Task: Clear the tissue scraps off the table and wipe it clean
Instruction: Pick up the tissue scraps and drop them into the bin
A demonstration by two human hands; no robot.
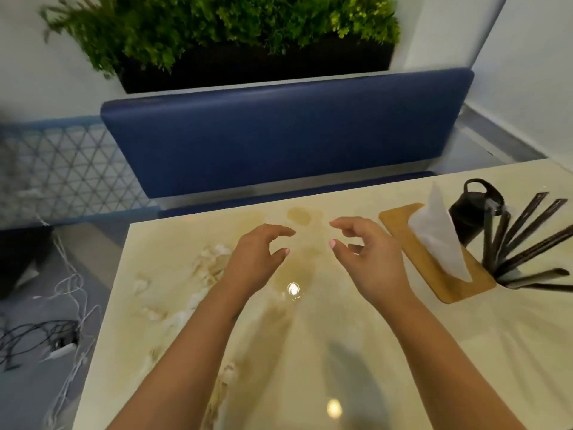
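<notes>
While no writing is legible, both hands, left hand and right hand, hover empty, fingers loosely curled.

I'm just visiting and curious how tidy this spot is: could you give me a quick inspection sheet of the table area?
Surface: cream table, glossy, brownish stains mid-table.
Job's things: tissue scraps scattered left; tissue box on the right.
Clutter: black bottle, dark cutlery far right.
Hands: left hand and right hand above the table, holding nothing.
Cables: white and black cords on the floor, left.
Surroundings: blue bench, planter.
</notes>
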